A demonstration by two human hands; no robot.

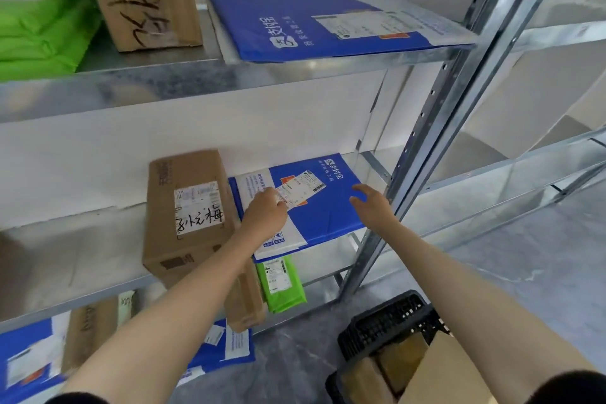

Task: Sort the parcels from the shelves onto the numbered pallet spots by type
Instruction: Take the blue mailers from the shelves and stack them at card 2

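A: Status?
B: Pick step. Both hands are at the blue mailer (328, 213), which lies flat on the middle shelf (65, 303). Not lifted yet.
A: Fingers?
B: Right hand (370, 203): spread wide, loosely curved, over the mailer's right part. Contact unclear. Left hand (265, 211): knuckles up, fingertips down beside the shipping label (303, 188). Can't tell if it's pinching or only pressing.
A: Neighbours?
B: Cardboard box (190, 207) just left of the left fingers. Steel upright (426, 141) just right of the right fingers.
A: Next?
B: My read: get the right fingers under an edge and draw the mailer toward the wrists, clear of the upright. It looks thin and floppy, so support it with both hands. Pallet spots aren't in view.
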